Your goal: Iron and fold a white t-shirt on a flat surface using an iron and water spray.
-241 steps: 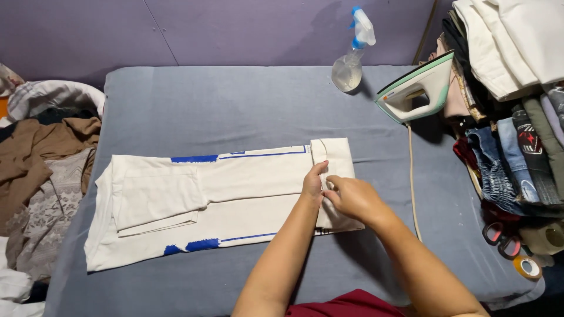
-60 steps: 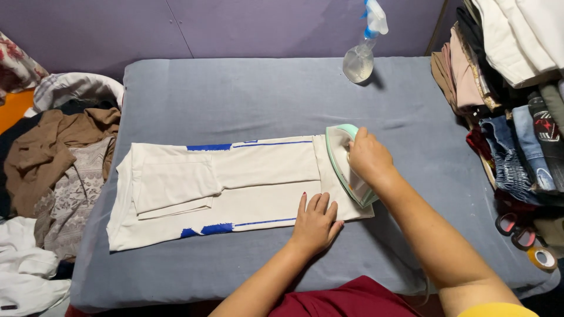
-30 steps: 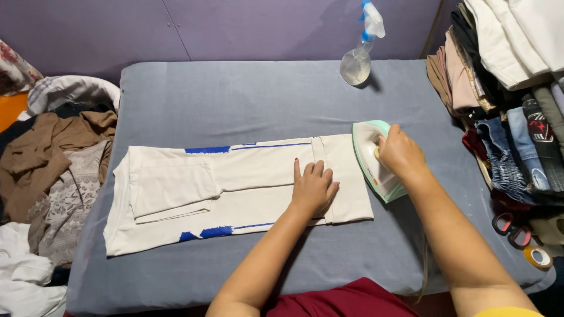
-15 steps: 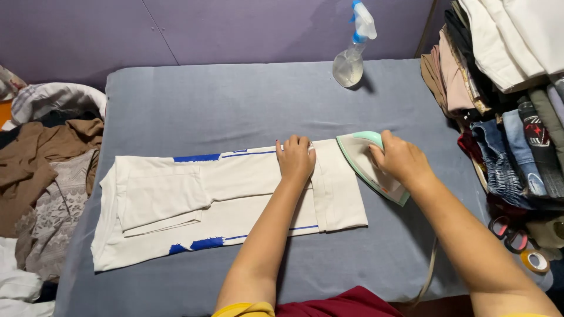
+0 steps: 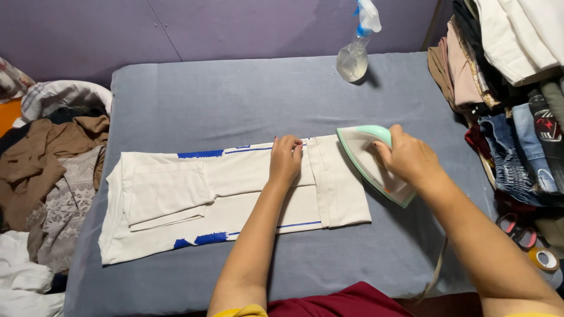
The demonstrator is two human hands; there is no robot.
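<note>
The folded white garment (image 5: 235,202) with blue stripes and blue patches lies flat across the middle of the grey padded ironing surface (image 5: 235,94), its long side running left to right in front of us. Nearest to us, our maroon clothing shows at the bottom edge, and both forearms reach forward from there. Our left hand (image 5: 286,158) rests palm down on the upper edge of the garment, fingers loose and spread a little, pressing the cloth and gripping nothing. Just to its right, our right hand (image 5: 408,157) is closed around the handle of the mint-green and white iron (image 5: 370,164), which sits tilted at the garment's right end, its pointed tip touching the cloth's upper right corner. A cord hangs down near our right arm. To the left of the surface we see a heap of brown, grey and white clothes (image 5: 41,176); to the right, a stack of folded clothes (image 5: 511,88), with rolls of tape (image 5: 543,258) below it. Farther back, a clear spray bottle (image 5: 355,50) with a blue and white trigger stands near the far edge, before the purple wall (image 5: 176,29).
</note>
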